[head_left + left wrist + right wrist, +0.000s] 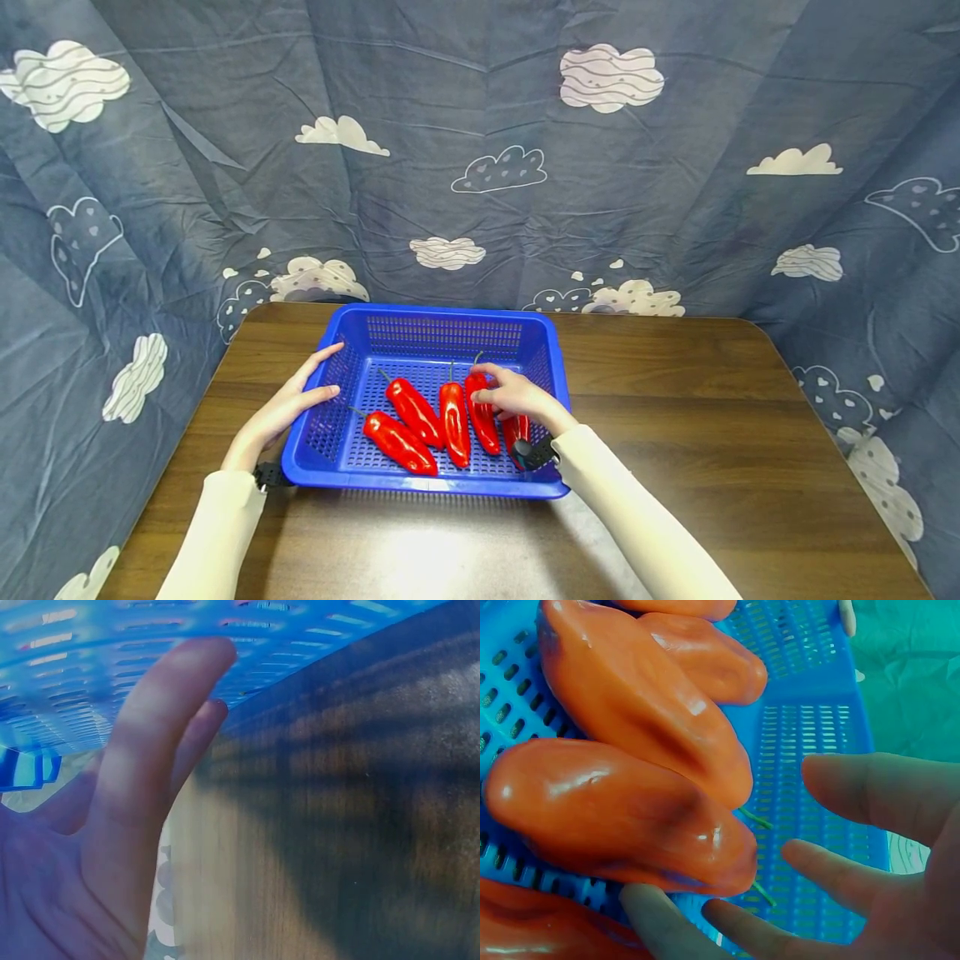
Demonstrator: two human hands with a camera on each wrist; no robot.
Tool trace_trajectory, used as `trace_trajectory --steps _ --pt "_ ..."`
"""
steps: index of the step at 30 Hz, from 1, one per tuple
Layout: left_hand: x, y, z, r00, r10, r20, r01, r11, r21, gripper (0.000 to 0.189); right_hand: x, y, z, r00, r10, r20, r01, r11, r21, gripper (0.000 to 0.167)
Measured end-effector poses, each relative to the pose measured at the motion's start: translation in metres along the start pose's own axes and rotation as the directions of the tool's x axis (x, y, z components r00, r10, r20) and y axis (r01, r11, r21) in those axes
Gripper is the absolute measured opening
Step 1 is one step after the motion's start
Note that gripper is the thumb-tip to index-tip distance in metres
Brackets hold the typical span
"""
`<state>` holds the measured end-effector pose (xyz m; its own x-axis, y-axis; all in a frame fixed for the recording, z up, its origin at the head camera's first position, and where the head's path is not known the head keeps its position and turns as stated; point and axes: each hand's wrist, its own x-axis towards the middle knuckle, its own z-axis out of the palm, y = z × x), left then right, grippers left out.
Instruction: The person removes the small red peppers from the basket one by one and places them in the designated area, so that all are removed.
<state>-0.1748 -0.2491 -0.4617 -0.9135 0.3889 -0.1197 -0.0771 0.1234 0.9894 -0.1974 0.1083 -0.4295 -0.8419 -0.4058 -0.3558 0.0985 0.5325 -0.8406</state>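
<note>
Several glossy red peppers (454,425) with thin green stems lie side by side in a blue plastic basket (420,480). My right hand (525,398) reaches over the right part of the basket, thumb and fingers spread around the stem end of one pepper (483,427). In the right wrist view, fingertips are right at the lower edge of that pepper (622,814); the thumb stands apart from it. Another pepper (516,430) is partly hidden under the right hand and wrist. My left hand (281,410) is at the basket's left side, its fingers extended along the rim.
The basket stands on a brown wooden table (675,433), whose surface extends to the right. A dark blue cloth (420,208) with white clouds hangs behind and at both sides. Black wrist straps (540,452) and pale sleeves (637,508) cover the arms.
</note>
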Motion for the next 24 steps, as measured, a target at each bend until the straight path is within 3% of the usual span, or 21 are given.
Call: trace_trajectory --steps 12,24 --pt "0.0004 -0.0023 0.0011 1.0 0.009 -0.008 -0.009 1.0 0.011 0.065 0.0054 -0.0018 0.0061 0.999 0.011 0.041 -0.005 0.989 -0.147 0.052" --pt "0.0002 -0.0028 0.0022 1.0 0.016 -0.011 -0.016 1.0 -0.006 0.064 0.0073 -0.0001 0.0077 0.984 -0.081 0.16 0.122 0.958 -0.259 0.06"
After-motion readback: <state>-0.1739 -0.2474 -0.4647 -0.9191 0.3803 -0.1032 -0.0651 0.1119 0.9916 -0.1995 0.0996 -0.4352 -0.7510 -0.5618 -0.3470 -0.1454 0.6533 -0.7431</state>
